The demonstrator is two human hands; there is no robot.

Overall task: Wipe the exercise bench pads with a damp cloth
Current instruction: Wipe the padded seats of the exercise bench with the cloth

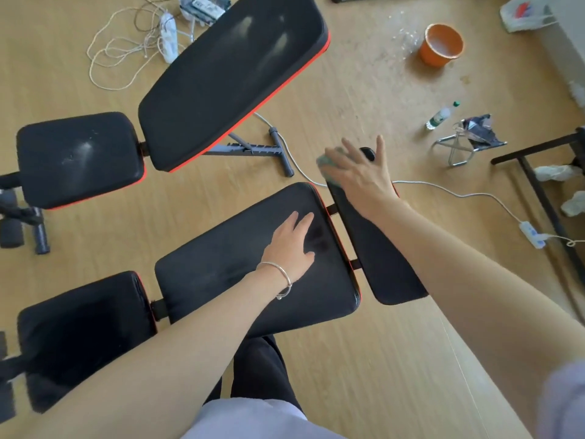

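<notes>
Two black exercise benches with red edging stand on the wood floor. On the near bench, my left hand (292, 242) rests flat with straight fingers on the middle pad (228, 267). My right hand (361, 172) presses a green cloth (329, 167) with spread fingers onto the far end of the narrow head pad (380, 258). The cloth is mostly hidden under my hand. The near bench's seat pad (82, 327) lies at lower left. The far bench has a long back pad (234, 77) and a seat pad (79, 156), both with dull smears.
An orange bucket (440, 42) stands on the floor at upper right, with a small bottle (441, 115) and a metal stand (459, 147) nearer. White cables and a power strip (531, 234) run across the floor at right. More cords (126, 49) lie at upper left.
</notes>
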